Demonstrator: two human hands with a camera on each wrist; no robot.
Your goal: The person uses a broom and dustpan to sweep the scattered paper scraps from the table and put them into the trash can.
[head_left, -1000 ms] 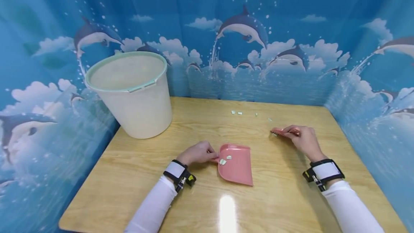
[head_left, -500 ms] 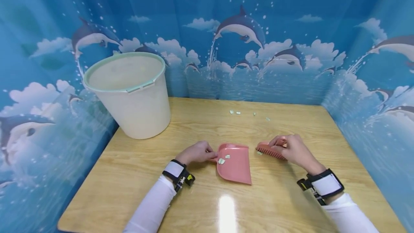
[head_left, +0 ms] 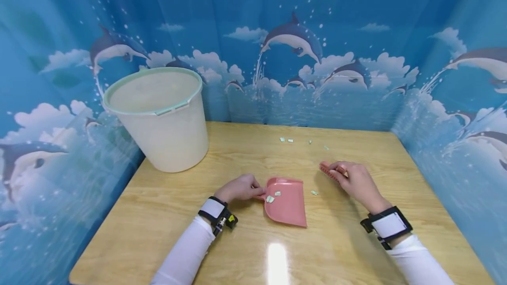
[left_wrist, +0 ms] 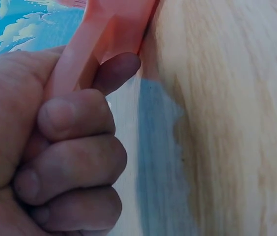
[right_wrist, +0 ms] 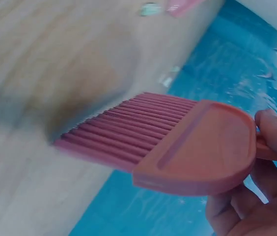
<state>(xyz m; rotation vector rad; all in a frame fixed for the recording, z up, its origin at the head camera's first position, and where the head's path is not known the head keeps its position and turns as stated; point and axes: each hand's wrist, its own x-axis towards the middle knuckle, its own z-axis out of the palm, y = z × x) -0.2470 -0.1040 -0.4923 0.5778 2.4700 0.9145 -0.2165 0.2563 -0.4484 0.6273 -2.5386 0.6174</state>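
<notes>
While the right grip (head_left: pixel 358 184) holds a ridged brush (right_wrist: pixel 197 147), the dustpan (head_left: pixel 289 206) shines.

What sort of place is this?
Perhaps a booth set up for filming: dolphin-print sheeting hangs around three sides of a wood-grained table, and wrist bands with small gadgets are strapped on.

Brush (right_wrist: pixel 207 152) parted from a pale scrap (head_left: pixel 314 193)
The scrap has slid nearer the dustpan (head_left: pixel 287 209), and the right hand (head_left: pixel 358 184) has pulled the brush back.
</notes>
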